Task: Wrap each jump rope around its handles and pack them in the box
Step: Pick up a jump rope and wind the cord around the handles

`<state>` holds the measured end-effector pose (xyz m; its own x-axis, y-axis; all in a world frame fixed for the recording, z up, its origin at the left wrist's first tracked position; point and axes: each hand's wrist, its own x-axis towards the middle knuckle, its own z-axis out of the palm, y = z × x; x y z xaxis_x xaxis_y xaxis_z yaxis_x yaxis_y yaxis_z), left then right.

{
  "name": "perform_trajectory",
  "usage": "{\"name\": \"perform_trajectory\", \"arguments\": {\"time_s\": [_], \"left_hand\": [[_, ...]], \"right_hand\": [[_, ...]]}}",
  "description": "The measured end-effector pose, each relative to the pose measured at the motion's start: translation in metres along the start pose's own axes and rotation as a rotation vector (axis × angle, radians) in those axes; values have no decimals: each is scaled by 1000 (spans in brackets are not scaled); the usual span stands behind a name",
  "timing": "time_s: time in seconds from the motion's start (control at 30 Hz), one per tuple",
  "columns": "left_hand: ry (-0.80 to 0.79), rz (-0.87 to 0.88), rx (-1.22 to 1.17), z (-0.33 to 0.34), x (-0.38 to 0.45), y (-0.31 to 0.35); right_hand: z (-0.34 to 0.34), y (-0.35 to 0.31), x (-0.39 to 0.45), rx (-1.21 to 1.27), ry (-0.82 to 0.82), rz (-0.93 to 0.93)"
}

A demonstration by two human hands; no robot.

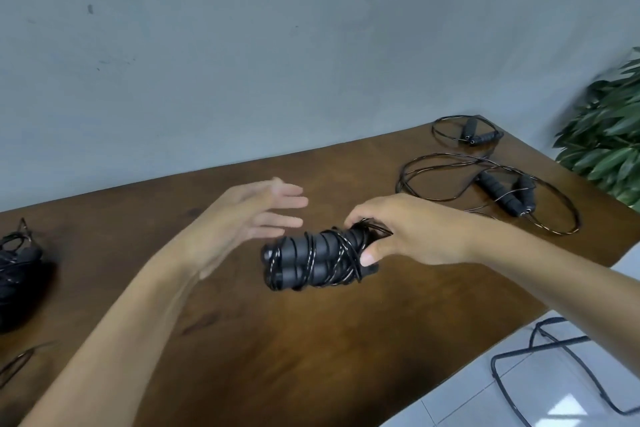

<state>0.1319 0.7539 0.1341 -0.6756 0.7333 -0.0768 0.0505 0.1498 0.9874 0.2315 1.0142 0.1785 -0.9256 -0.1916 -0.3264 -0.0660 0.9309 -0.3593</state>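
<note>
I am gripping the wrapped rope at its right end with my right hand, thumb under and fingers curled over the top, so the last turns of cord cannot slip off the paired handles. The bundle is hanging just above the tabletop, lying roughly level and pointing left, toward my other hand. My left hand is hovering just beside it, palm turned inward and its fingers straight and slightly spread, holding nothing; I judge it is ready to take or steady the free end. Both forearms are reaching in from the near edge, the left one angled up from the lower left. Two unwrapped ropes are lying in loose loops further right, well apart from my hands, waiting their turn. A dark bundle is sitting at the left edge; I cannot tell whether it lies in the box, which I cannot make out here.
</note>
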Motion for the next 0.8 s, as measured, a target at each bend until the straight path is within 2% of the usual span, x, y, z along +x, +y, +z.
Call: {"name": "perform_trajectory", "arguments": {"time_s": [0.13, 0.27, 0.37, 0.47, 0.63, 0.8], "left_hand": [[-272, -124, 485, 26, 14, 45], [-298, -147, 714, 45, 32, 39], [-259, -152, 621, 46, 33, 32], [-158, -83, 496, 52, 27, 26], [-102, -40, 375, 61, 19, 18], [-59, 54, 546, 68, 19, 11]], "right_hand": [[-14, -21, 10, -268, -78, -31], [-26, -38, 16, -392, -75, -41], [-35, -46, 13, -360, -51, -45], [-42, -50, 10, -377, -27, -50], [-55, -51, 2, -335, -107, -34], [-69, -42, 4, -171, -221, -47]]}}
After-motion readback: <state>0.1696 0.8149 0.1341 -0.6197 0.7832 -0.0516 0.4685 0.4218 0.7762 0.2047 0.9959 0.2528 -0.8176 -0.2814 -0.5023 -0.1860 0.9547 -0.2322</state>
